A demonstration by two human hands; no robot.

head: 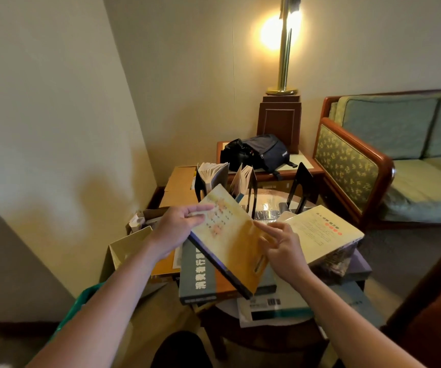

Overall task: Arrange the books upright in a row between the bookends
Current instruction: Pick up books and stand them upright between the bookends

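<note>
Left hand [178, 221] grip: pinching far-left edge of yellow soft-cover book [230, 240], held tilted above flat pile of books [203, 277] on round wooden bench [267, 341]. Right hand [283, 248] grip: slack, fingers spread, index tip touching book's right side. Beyond, two fanned paperbacks [214, 173] upright among black metal bookends [302, 181].

A lit brass floor lamp [284, 49] glows against cream walls [54, 102] beside a green-cushioned wooden sofa [389, 160].
</note>
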